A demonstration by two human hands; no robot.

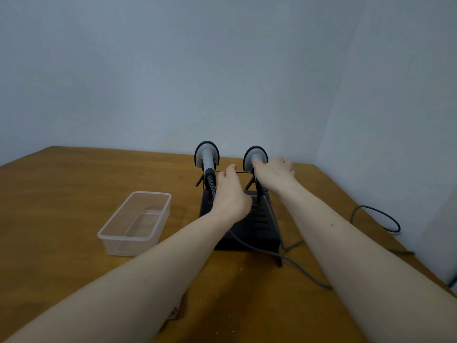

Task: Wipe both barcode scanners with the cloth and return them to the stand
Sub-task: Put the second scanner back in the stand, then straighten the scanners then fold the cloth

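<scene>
Two grey barcode scanners with dark rims stand in a black stand [257,229] at the middle of the wooden table. My right hand [274,175] grips the right scanner [254,154], with the thumb on its neck and the fingers curled behind it. The left scanner [207,154] sits in its holder untouched. My left hand [231,194] lies on the stand between the two scanners, its fingers stretched forward to the thin crossbar. A small patterned scrap [173,314], perhaps the cloth, peeks out under my left forearm.
A clear plastic tub [158,198] stands left of the stand. Grey cables [300,267] run from the scanners toward me, and a dark cable loop [376,219] lies at the right. The wall stands close behind the table and along its right edge.
</scene>
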